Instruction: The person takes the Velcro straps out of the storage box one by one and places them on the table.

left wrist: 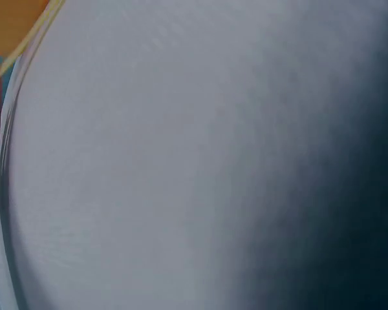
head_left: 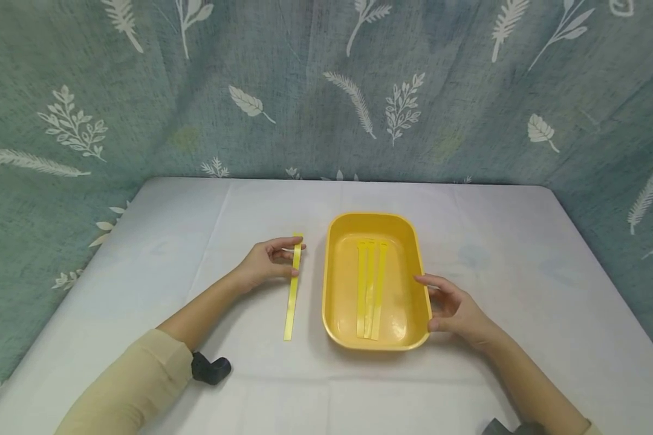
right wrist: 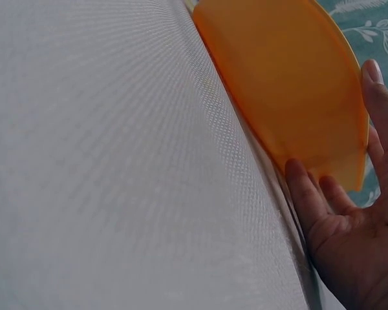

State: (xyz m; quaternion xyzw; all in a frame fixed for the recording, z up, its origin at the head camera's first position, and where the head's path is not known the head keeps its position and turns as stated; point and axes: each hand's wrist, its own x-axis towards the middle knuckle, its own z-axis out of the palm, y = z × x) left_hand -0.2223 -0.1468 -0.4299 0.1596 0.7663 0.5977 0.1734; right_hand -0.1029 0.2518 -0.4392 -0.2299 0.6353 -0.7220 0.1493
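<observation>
My left hand [head_left: 266, 263] pinches a flat yellow strip [head_left: 290, 308] near its upper end, between thumb and fingers. The strip points down toward the table's near side, left of a yellow rectangular tray [head_left: 337, 338]. Inside the tray lie several similar yellow strips [head_left: 370, 290], lengthwise and side by side, with small tabs at their far ends. My right hand [head_left: 454, 305] touches the tray's right side, fingers spread along the rim and outer wall. In the right wrist view its fingers [right wrist: 307, 194] rest against that orange-looking wall. Only a fingertip edge shows in the left wrist view.
A white cloth covers the table [head_left: 250, 199]. Behind it and along its sides hangs a green-blue curtain [head_left: 283, 90] with white leaf prints. A black wrist device [head_left: 211, 368] sits at the left cuff, and another dark one [head_left: 514, 427] by the right forearm.
</observation>
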